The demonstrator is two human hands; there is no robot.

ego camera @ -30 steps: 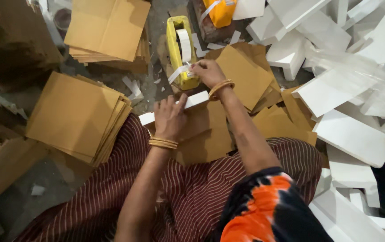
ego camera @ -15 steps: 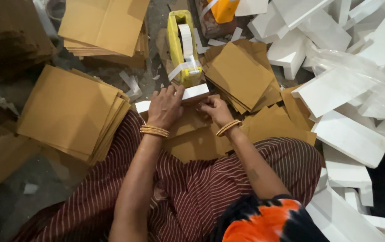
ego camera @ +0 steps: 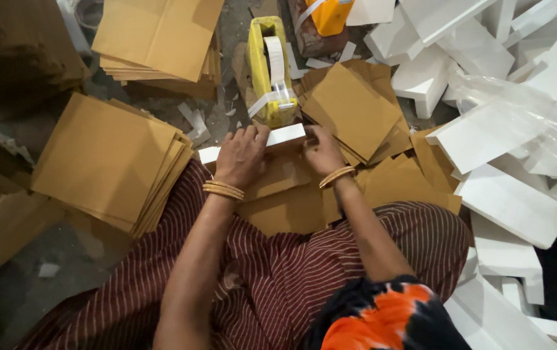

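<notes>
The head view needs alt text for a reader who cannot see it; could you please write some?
Seen from above, a seated person's left hand and right hand press on a long white foam strip over brown cardboard sheets. A yellow tape dispenser stands just beyond, with cardboard stacks left and white foam pieces right.

**Layout of the work area around the seated person**

The foam strip (ego camera: 272,139) lies at centre, under the left hand (ego camera: 241,155) and the right hand (ego camera: 322,150). The tape dispenser (ego camera: 270,68) stands at 12 o'clock. Cardboard stacks (ego camera: 107,159) lie at 9 and 11 o'clock; loose sheets (ego camera: 353,107) at 1; foam blocks (ego camera: 508,201) from 1 to 4.
</notes>
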